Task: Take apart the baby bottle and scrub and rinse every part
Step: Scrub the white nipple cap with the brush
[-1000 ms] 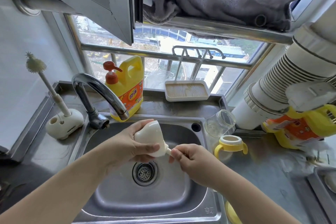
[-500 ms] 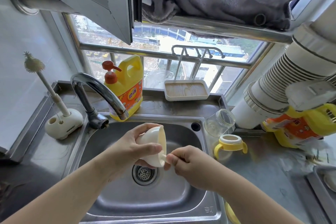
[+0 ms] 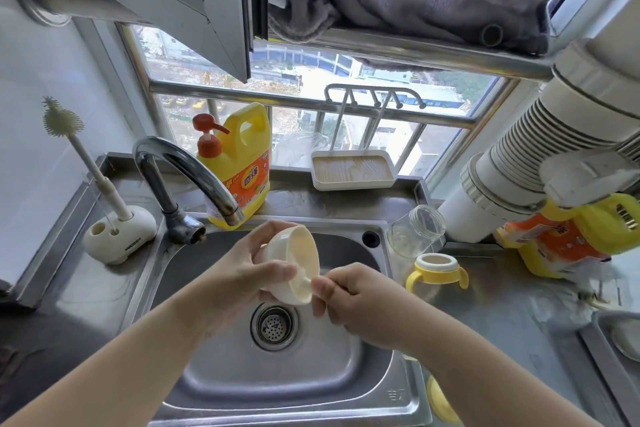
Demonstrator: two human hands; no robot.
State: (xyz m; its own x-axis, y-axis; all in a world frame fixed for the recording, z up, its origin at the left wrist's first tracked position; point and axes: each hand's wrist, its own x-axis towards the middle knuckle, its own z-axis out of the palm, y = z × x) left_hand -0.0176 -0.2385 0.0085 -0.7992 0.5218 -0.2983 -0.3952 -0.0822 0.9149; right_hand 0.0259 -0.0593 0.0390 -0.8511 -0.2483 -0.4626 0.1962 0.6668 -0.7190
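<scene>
Over the steel sink (image 3: 194, 388) my left hand (image 3: 239, 270) grips a cream bottle cap (image 3: 294, 253), its open mouth turned to the right. My right hand (image 3: 349, 291) pinches a thin pale handle (image 3: 323, 272) whose end reaches into the cap; what is on that end is hidden. A clear glass bottle body (image 3: 417, 230) lies on its side on the counter at the sink's right rim. In front of it stands the yellow handled collar (image 3: 437, 270) with a white ring on top.
The faucet (image 3: 194, 177) curves over the sink's back left, no water running. A bottle brush in its white stand (image 3: 117, 236) is at left. A yellow detergent bottle (image 3: 239, 166) and a white drying rack (image 3: 353, 170) stand behind. A white duct (image 3: 519, 177) crowds the right.
My left hand has turned the cap so its opening faces right and up. My right hand has moved the thin handle's end into the cap.
</scene>
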